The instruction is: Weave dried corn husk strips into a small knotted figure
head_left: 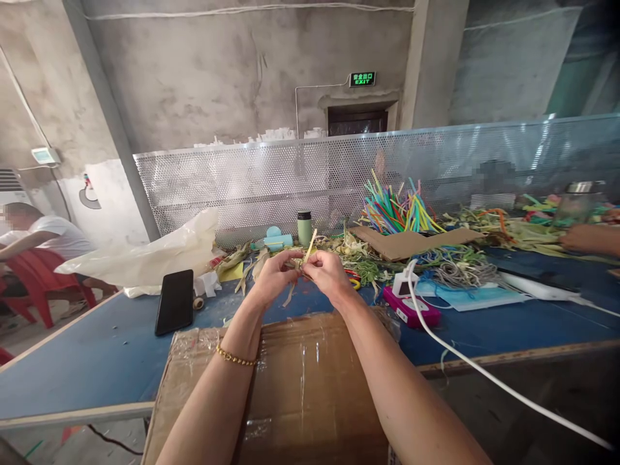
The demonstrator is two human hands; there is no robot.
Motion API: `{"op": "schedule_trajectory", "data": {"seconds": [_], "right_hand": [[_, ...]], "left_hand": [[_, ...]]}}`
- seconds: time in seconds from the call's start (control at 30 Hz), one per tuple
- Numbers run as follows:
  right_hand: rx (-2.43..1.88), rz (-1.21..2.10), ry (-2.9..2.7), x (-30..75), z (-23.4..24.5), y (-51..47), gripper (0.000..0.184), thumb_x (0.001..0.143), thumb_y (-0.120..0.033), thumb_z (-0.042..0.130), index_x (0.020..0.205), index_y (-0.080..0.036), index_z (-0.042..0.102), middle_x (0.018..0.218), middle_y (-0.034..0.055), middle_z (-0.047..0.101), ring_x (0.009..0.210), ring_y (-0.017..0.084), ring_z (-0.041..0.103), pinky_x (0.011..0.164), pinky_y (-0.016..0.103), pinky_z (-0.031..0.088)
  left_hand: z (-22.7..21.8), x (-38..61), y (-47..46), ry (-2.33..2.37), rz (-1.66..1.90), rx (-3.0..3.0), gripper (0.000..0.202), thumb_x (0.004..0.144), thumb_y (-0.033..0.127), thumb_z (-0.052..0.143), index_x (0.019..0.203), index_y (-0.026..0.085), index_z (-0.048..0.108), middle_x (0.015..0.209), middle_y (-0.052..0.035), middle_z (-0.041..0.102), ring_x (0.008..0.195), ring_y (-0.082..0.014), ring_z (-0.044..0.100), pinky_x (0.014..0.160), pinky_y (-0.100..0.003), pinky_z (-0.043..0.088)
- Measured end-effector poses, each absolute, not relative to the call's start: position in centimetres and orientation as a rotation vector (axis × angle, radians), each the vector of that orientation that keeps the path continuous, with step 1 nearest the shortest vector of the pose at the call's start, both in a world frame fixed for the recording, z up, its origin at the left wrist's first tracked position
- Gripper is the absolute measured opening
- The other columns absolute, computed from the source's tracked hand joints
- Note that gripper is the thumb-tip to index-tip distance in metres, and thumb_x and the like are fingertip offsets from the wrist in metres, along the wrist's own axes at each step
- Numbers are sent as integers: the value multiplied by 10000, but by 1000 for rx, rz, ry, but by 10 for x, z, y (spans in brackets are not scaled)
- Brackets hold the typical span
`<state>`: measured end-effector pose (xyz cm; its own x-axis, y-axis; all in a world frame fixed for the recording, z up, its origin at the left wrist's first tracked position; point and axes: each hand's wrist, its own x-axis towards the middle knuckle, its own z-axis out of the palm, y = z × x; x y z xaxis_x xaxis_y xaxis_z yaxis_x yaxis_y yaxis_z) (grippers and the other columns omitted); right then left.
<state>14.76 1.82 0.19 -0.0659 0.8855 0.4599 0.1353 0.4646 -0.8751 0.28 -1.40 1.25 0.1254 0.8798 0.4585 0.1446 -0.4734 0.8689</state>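
Taped cardboard box [300, 387] sits closest; over its far edge left hand [272, 276] and right hand [328, 274] meet, fingertips pinched shut on a pale straw strip [309, 244]; beyond, black phone [175, 301] and coloured strips [393, 210] lie on blue table [97, 361]

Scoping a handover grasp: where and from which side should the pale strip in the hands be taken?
Probably take the pale strip by its free upper end, coming from above and the far side. That end sticks up, leaning right, clear of the fingers; lower down the left hand and right hand pinch it together.
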Motion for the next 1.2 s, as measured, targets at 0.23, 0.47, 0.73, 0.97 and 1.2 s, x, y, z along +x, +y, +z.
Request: {"op": "schedule_trajectory", "data": {"seconds": [0.23,0.47,0.73,0.97,1.2], "right_hand": [[-905,764,-1535,148,2,19,59,649,-226,626,637,-213,570,571,19,653,547,190,648,497,275,482],[-910,895,-1406,148,4,17,59,627,-195,637,648,-208,583,565,15,653,551,208,660,485,286,483],[-861,946,-1475,151,5,18,105,680,-217,687,643,-195,591,575,3,637,540,154,588,568,286,493],[-856,797,-1748,171,10,16,225,742,-379,693,690,-160,680,568,-5,608,553,137,544,544,255,384],[-846,839,-1599,180,13,19,252,700,-399,734,711,-158,661,608,-5,608,567,127,524,580,272,418]], "left_hand": [[11,-1,-11,1029,1349,1612,170,674,247,799,764,112,747,611,-46,679,570,-132,567,582,-262,393],[9,1,-10,983,1443,1571,197,653,268,834,770,132,752,614,-47,699,552,-138,578,571,-272,419],[9,-2,-9,1057,1461,1626,87,652,224,773,649,145,736,538,-19,627,525,-128,520,532,-268,376],[15,-4,-12,1034,1463,1442,142,660,195,720,550,146,646,509,-23,590,452,-97,484,478,-256,308],[16,-5,-11,986,1500,1410,150,626,204,708,522,149,616,490,-13,574,452,-100,483,494,-255,326]]}}
